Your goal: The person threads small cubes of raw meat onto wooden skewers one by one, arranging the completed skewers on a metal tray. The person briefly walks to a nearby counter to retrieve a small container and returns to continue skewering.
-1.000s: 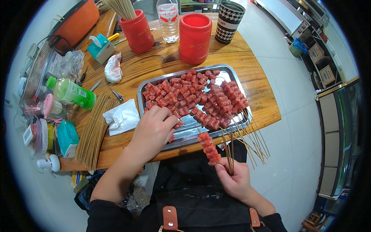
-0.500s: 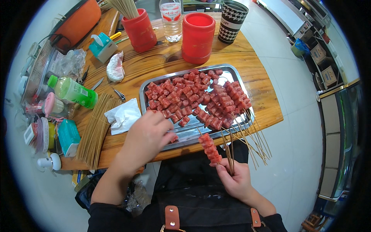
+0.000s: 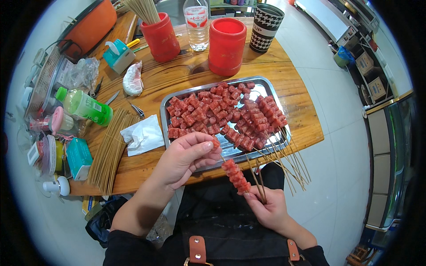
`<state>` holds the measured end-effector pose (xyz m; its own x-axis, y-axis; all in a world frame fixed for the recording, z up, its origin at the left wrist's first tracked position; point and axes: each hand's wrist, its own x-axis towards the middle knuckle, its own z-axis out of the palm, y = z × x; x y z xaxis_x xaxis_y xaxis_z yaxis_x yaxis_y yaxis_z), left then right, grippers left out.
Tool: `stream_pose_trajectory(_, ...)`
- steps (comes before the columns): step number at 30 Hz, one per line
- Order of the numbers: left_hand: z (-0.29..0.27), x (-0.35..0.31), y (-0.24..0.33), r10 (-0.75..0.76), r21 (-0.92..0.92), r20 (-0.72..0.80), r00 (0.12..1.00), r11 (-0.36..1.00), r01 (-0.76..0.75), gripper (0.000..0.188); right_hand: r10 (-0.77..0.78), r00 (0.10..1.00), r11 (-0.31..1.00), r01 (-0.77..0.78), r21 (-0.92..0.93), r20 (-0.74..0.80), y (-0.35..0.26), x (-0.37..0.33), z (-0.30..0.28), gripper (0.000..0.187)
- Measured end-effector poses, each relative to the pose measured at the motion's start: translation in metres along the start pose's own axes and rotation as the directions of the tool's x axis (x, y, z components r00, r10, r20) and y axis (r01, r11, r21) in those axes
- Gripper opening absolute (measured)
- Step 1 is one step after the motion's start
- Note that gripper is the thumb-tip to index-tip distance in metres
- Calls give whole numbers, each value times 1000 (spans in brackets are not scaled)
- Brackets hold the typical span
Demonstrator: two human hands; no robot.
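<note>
Head view: you look down on both hands in front of the near edge of the wooden table (image 3: 284,57).
Left hand: your left hand (image 3: 186,157) has its thumb and fingertips together, clamped on a small red meat piece (image 3: 215,142), over the near side of the metal tray (image 3: 230,153).
Right hand: your right hand (image 3: 267,207) is closed around the lower end of a loaded skewer (image 3: 236,176), with a few bare sticks (image 3: 262,188) in the same grip.
Skewer axis: it slants from your right fist up and to the left, its packed pieces near the upper end and a short bare tip beyond them.
Tip to piece: the pinched piece lies just beyond that tip, slightly up and left, roughly in line with the stick; you cannot tell here whether the two touch.
Nearer hand: your left is the closer one to the tip; your right sits at the other end.
Meat in the tray: loose pieces (image 3: 199,108) lie beyond your left hand, and other loaded skewers (image 3: 259,117) lie to their right, stick ends over the near rim.
</note>
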<state>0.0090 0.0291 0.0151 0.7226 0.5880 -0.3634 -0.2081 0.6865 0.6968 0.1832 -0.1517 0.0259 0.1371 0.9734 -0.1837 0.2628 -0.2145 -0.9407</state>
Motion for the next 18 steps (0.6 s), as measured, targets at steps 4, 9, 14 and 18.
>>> stream_pose_trajectory(4,1,-1,-2,-26,-27,45,999,999,27,15,9,1000,1000,-9,19,2,1,0,1,14)
stream_pose_trajectory(9,5,-4,-2,-57,-3,65,996,998,57,16,-44,999,999,44,20,-17,2,-2,3,14)
stream_pose_trajectory(14,12,-5,-5,-47,136,54,997,990,39,16,-89,996,996,89,2,-18,-2,1,4,16)
stream_pose_trajectory(18,13,-8,2,18,90,49,999,996,-23,18,-94,995,983,89,-162,-26,-17,-2,-10,23)
